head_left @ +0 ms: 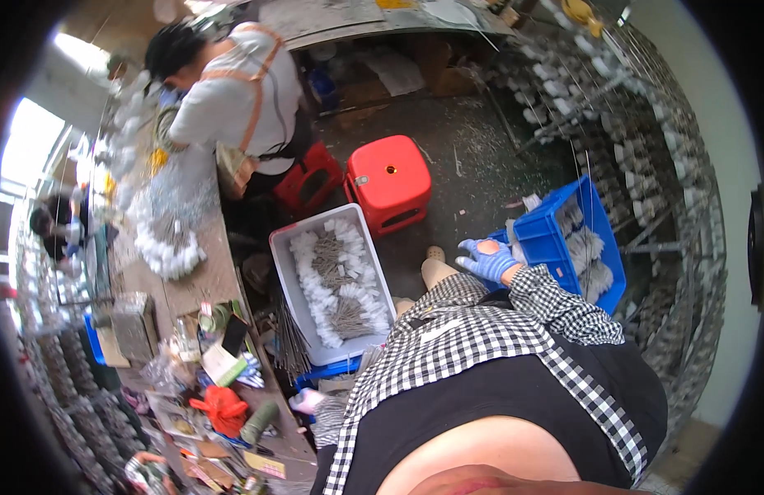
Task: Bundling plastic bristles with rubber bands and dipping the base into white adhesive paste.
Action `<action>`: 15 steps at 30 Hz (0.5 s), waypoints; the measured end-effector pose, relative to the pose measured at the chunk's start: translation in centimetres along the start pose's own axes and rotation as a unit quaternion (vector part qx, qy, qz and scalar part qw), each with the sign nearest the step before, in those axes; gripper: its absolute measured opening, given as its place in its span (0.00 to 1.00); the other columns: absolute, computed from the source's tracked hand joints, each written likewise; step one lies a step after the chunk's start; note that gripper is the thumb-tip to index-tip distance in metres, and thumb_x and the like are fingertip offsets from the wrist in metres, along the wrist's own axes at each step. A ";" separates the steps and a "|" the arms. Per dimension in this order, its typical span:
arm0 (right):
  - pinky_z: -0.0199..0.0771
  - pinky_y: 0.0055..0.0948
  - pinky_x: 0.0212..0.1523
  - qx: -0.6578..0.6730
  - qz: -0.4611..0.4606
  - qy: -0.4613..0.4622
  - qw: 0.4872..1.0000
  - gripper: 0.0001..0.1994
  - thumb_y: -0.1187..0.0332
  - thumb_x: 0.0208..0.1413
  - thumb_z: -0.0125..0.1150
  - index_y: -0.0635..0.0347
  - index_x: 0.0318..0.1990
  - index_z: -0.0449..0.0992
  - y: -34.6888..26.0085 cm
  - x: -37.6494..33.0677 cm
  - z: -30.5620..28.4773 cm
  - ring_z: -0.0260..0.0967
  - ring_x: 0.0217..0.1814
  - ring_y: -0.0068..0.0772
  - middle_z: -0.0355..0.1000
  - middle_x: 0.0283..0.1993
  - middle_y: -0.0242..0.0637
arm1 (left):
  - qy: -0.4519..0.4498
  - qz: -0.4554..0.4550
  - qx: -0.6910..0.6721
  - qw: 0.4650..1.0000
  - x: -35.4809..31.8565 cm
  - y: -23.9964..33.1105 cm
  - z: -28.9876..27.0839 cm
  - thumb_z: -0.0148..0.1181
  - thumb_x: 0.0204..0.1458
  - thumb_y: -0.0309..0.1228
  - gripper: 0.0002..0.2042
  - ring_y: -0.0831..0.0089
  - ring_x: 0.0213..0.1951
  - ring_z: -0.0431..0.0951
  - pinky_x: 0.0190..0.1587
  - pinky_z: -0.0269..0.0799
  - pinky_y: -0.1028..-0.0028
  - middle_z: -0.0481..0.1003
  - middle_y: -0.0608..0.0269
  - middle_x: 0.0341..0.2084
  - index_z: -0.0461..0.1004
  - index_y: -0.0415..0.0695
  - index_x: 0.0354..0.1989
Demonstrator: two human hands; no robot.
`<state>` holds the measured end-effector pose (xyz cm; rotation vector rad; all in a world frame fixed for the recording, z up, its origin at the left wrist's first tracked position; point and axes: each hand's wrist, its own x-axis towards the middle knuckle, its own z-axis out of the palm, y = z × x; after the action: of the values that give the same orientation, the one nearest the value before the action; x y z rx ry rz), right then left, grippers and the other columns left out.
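Checked black-and-white fabric covers the person's torso and the sleeve that runs up to the right hand point(487, 259), which wears a blue glove. That hand rests at the near left rim of a blue plastic crate point(555, 247), fingers curled loosely toward it; whether they actually clasp the rim cannot be told. The left hand is not visible.

The blue plastic crate sits tilted on the floor to the person's right, open-topped, with bundles of white tufted pieces and thin metal rods lying inside against its far wall. To the left of the person's knee stands a pale grey tub point(287, 272), filled with rows of the same white tufts around a dark spine of wire rods. Beyond it a red plastic stool point(390, 177) stands on the dark floor.

Left of the tub a cluttered wooden surface point(209, 276) carries more white tufts. Farther off, another person in a white shirt point(233, 99) with orange straps bends over that surface.
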<state>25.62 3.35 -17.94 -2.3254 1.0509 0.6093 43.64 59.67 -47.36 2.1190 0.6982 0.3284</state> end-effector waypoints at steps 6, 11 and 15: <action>0.72 0.45 0.56 0.061 0.071 0.073 0.993 0.28 0.44 0.60 0.56 0.54 0.59 0.74 9.8 -0.4 2.6 0.75 0.56 0.50 0.78 0.53 0.49 | -0.466 0.028 -0.014 0.884 -10.8 10.5 10.1 0.63 0.55 0.21 0.22 0.68 0.47 0.78 0.52 0.73 0.70 0.78 0.54 0.46 0.69 0.35 0.60; 0.72 0.45 0.57 0.106 0.084 0.074 0.988 0.28 0.43 0.60 0.55 0.55 0.58 0.76 13.7 0.6 2.3 0.75 0.57 0.50 0.78 0.53 0.49 | -0.650 0.076 -0.019 0.756 -13.2 18.4 16.6 0.62 0.59 0.23 0.18 0.71 0.45 0.78 0.52 0.74 0.73 0.78 0.55 0.47 0.72 0.35 0.58; 0.72 0.44 0.57 0.165 0.122 0.096 0.974 0.28 0.43 0.60 0.54 0.56 0.58 0.75 18.5 1.6 4.0 0.75 0.57 0.50 0.78 0.54 0.48 | -0.667 -0.078 0.030 0.741 -14.2 20.5 19.8 0.63 0.59 0.24 0.18 0.73 0.41 0.79 0.43 0.78 0.75 0.78 0.58 0.45 0.72 0.37 0.58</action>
<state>11.40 -5.60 -26.79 -2.0085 1.4229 0.2706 48.73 28.67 -42.52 1.7199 -0.0209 -1.2405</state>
